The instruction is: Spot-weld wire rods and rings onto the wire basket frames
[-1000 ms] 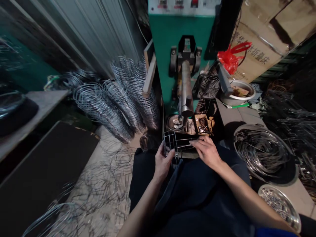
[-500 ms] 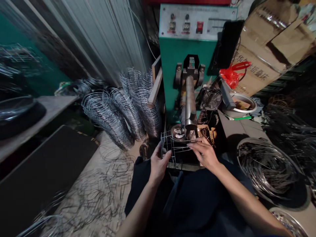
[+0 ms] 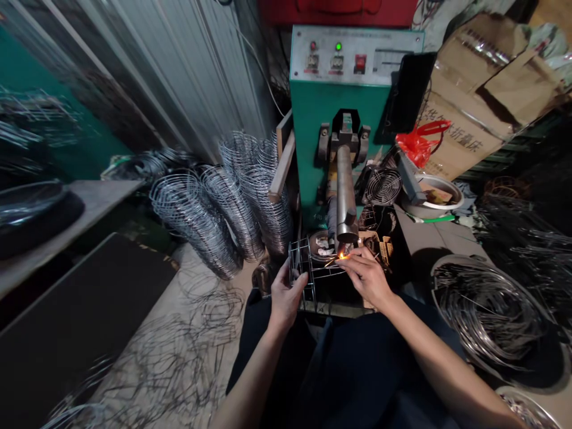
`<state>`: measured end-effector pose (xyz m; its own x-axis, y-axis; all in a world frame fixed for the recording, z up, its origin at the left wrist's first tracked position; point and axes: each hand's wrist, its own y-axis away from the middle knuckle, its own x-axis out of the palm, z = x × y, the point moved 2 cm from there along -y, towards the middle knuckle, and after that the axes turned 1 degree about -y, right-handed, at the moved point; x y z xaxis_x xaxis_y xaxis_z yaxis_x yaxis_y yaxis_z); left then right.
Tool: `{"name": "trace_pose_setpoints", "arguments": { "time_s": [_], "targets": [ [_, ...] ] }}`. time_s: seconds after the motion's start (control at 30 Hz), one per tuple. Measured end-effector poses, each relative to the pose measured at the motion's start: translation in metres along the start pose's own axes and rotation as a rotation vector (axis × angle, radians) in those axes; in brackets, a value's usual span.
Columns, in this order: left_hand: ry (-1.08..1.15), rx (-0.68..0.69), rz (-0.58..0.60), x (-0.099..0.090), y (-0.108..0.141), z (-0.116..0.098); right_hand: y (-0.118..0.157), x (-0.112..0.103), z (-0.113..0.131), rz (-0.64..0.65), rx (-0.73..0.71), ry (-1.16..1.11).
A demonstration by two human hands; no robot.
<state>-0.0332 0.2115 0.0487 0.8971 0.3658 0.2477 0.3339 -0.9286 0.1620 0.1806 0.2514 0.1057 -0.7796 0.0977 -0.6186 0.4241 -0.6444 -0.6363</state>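
Note:
A small wire basket frame [image 3: 308,265] sits under the metal arm [image 3: 345,190] of a green spot-welding machine [image 3: 333,107]. My left hand [image 3: 286,292] grips the frame's left side. My right hand [image 3: 366,274] pinches the frame's wires on the right, just below the arm's tip. An orange spark [image 3: 342,256] glows where the arm's tip meets the wire, right by my right fingers.
Stacks of finished wire grilles [image 3: 214,205] lean at the left of the machine. Loose wire scraps [image 3: 179,339] cover the floor. A round tray of wire rings [image 3: 485,307] lies at the right. A small fan [image 3: 382,186], a red bag [image 3: 419,143] and cardboard [image 3: 482,89] stand behind.
Both hands lifted the wire frame up under the welding arm. A spark now glows at the contact point, and a green lamp on the machine's panel has lit.

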Motion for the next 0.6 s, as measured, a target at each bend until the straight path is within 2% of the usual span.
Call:
{"name": "trace_pose_setpoints", "arguments": {
  "time_s": [0.2,0.4,0.53,0.6],
  "targets": [
    [-0.038,0.026,0.065,-0.001,-0.003,-0.004,0.007,-0.013,-0.011,0.047,0.033,0.18],
    [-0.003,-0.003,0.123,0.01,-0.026,-0.015,-0.002,-0.017,-0.021,0.047,0.071,0.288],
    [-0.019,-0.01,0.138,0.008,-0.037,-0.015,-0.003,-0.019,-0.019,0.002,0.106,0.198],
    [-0.115,0.033,0.151,0.004,-0.035,-0.015,0.004,-0.028,-0.017,-0.048,0.189,0.089]
  ]
}}
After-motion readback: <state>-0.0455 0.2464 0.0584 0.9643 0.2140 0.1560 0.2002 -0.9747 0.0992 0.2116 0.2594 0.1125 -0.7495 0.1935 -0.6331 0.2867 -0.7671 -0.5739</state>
